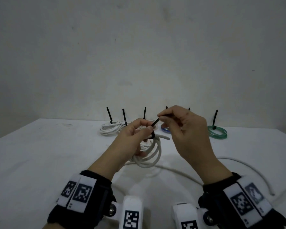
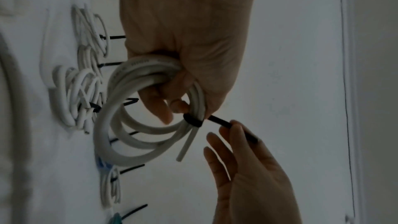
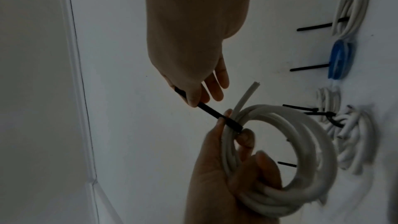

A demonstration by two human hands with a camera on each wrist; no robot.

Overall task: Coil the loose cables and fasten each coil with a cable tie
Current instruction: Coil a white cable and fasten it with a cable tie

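My left hand holds a white cable coil above the table, its fingers curled through the loops. A black cable tie is looped round the top of the coil, its tail sticking up to the right. My right hand pinches that tail between thumb and forefinger. In the left wrist view the left hand grips the coil, and the tie runs to the right hand. In the right wrist view the right hand pinches the tie beside the coil.
Along the back of the white table lie several tied coils with black tie tails standing up: white coils, a blue coil and a green coil. A loose white cable trails over the table at the right, near my right wrist.
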